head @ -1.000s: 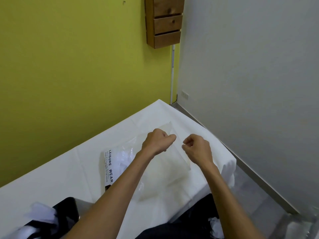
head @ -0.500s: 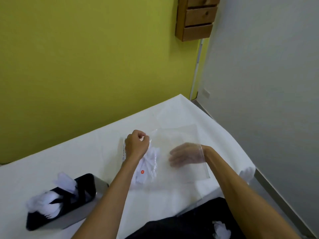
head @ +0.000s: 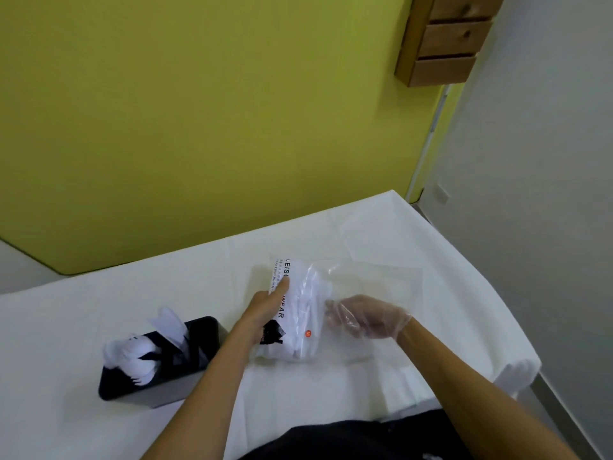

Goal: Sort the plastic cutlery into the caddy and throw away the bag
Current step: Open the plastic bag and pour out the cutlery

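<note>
Yellow wall [head: 199, 127] behind. White-covered table [head: 365, 386]. Clear bag [head: 381, 283] lies flat mid-table, white cutlery [head: 308, 293] bunched at its printed left end. Black caddy [head: 205, 330] near the bag's left, more cutlery sticking out. Left hand [head: 262, 313] rests on the printed end, fingers straight. Right hand [head: 368, 318] is inside the bag, fingers curled beside the cutlery; can't tell if it grips any.
</note>
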{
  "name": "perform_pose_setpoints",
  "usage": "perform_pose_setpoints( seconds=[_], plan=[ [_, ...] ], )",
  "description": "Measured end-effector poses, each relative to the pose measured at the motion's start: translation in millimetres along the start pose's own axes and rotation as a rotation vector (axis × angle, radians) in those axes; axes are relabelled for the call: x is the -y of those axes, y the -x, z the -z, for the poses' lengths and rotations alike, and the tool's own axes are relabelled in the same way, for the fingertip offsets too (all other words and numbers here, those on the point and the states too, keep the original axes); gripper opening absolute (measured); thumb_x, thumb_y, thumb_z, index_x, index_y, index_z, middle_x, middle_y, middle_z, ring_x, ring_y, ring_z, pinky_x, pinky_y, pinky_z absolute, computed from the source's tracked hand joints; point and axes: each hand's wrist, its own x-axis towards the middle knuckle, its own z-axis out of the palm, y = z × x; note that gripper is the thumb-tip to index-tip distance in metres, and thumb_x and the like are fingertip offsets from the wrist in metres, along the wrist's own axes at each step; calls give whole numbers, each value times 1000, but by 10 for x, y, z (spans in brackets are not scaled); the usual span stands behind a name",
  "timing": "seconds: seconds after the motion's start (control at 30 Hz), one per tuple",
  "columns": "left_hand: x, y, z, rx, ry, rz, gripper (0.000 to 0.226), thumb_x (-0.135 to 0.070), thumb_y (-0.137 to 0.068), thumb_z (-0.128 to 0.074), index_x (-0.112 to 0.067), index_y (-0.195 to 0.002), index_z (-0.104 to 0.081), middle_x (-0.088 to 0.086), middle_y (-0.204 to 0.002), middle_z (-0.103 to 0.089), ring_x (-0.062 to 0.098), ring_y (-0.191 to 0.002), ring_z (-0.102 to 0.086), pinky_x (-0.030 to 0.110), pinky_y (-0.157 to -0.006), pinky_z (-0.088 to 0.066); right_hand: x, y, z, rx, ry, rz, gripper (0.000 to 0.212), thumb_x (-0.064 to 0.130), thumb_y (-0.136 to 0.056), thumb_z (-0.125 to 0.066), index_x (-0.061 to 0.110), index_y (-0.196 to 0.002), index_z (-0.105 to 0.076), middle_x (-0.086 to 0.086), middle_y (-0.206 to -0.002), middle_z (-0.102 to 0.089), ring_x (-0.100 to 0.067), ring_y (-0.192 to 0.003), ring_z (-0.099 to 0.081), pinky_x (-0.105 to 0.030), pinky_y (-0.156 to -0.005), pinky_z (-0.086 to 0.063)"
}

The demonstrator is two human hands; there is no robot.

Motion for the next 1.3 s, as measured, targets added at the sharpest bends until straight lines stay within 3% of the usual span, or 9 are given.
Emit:
perform_pose_setpoints(
  seconds=[0.1,0.2,0.37,0.5,0.6,0.77,1.0,1.2,1.3],
  plan=[
    [-63,95,-34,36,22,-19,62,-71,-88,-51,-12,-102,-62,8,-74,-56,22,-54,-58,28,-49,-51,-53,-11,-108,-95,114,91,24,34,-85,-76,11,-80,-68,-2,-77,-66,-14,-72,-65,-24,-62,-51],
    [-148,152,-89,80,97,-60,57,-70,-91,-48,-16,-102,-61,4,-71,-59,16,-48,-57,22,-45,-46,-99,-68,-125,-98,233,197,15,29,-91,-68,17,-82,-66,-2,-93,-66,-17,-87,-61,-20,-74,-51],
    [-242,164,-71,158,118,-147,61,-68,-89,-53,-13,-111,-68,11,-90,-68,25,-77,-66,32,-64,-52,-32,-130,-185,-63,-11,279,20,21,-95,-63,7,-110,-63,-9,-103,-67,-21,-89,-66,-30,-76,-57],
    [-294,212,-48,92,-44,-308,46,-63,-93,-50,-21,-92,-67,-3,-70,-58,15,-64,-54,25,-60,-43,-38,-83,-221,-72,44,296,32,10,-99,-56,1,-129,-57,6,-80,-66,-4,-72,-64,-19,-66,-52],
    [-304,256,-91,136,-47,-314,44,-66,-91,-52,-24,-96,-64,-9,-71,-56,15,-67,-55,26,-59,-45,7,-19,-266,-117,73,299,23,6,-96,-58,4,-118,-66,9,-53,-61,-2,-50,-59,-17,-59,-48],
    [-242,216,-100,245,37,-332,42,-51,-86,-71,-30,-121,-61,-8,-114,-73,13,-105,-69,35,-96,-55,26,-123,-332,-247,184,345,40,36,-78,-75,11,-110,-73,-11,-97,-73,-30,-85,-70,-46,-87,-56],
    [-233,119,34,118,101,-323,38,-29,-81,-82,-20,-115,-66,0,-107,-76,21,-95,-74,39,-85,-60,22,-90,-340,-266,-28,336,37,20,-75,-75,0,-106,-73,-26,-115,-68,-46,-112,-63,-58,-101,-46],
    [-233,183,65,179,96,-309,45,-38,-81,-81,-23,-120,-63,1,-110,-75,20,-94,-72,38,-77,-59,108,7,-370,-74,-111,267,37,19,-87,-70,2,-120,-68,-18,-118,-70,-33,-104,-69,-43,-92,-55],
    [-235,221,59,331,77,-279,53,-38,-80,-82,-17,-125,-63,4,-112,-76,23,-103,-73,42,-92,-57,173,23,-432,-48,-53,319,37,19,-91,-66,1,-123,-65,-18,-120,-70,-33,-110,-68,-40,-90,-56]
  ],
)
